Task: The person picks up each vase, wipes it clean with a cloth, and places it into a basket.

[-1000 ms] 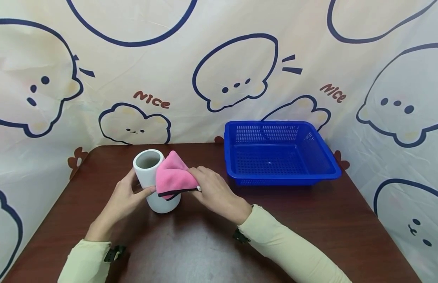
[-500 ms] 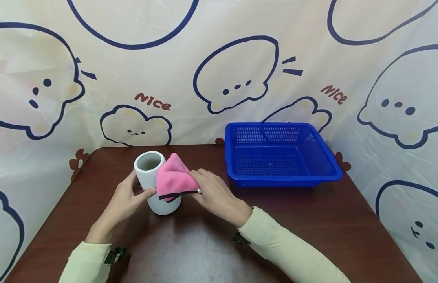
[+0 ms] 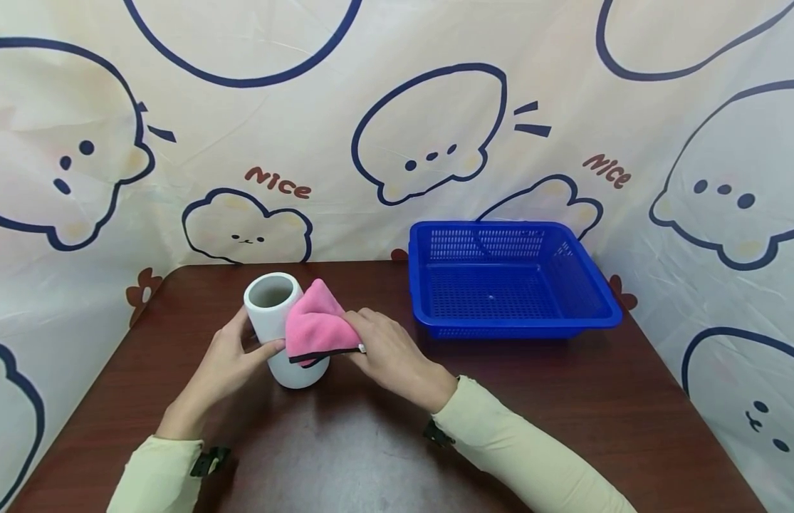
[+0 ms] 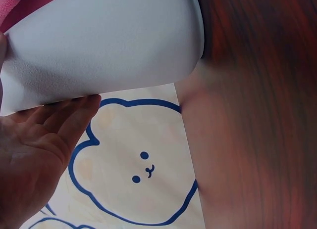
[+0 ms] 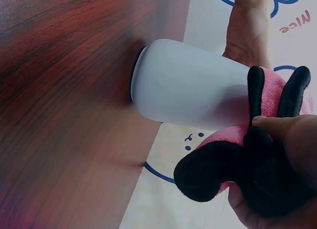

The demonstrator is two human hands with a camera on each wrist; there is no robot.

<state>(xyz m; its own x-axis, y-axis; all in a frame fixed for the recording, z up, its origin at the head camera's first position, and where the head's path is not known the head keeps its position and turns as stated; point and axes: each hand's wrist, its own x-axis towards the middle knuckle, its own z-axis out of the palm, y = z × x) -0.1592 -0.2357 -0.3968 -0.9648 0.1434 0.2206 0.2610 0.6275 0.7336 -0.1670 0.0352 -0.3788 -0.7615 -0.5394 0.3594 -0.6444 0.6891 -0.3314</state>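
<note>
A white cylindrical vase (image 3: 296,372) with a round open top stands upright on the brown table, left of the middle. My left hand (image 3: 230,363) grips its left side, thumb at the front and fingers round the back. In the left wrist view, the fingers (image 4: 74,115) lie along the vase wall (image 4: 114,46). My right hand (image 3: 393,356) pinches a folded pink cloth (image 3: 320,329) with black edging, which lies against the vase's upper right side. The right wrist view shows the cloth's black trim (image 5: 203,172) bunched under the thumb, touching the vase (image 5: 183,85).
A blue plastic basket (image 3: 515,324) with perforated walls stands at the back right of the table (image 3: 563,406). Cream sheeting (image 3: 397,107) with cartoon drawings closes off the back and both sides.
</note>
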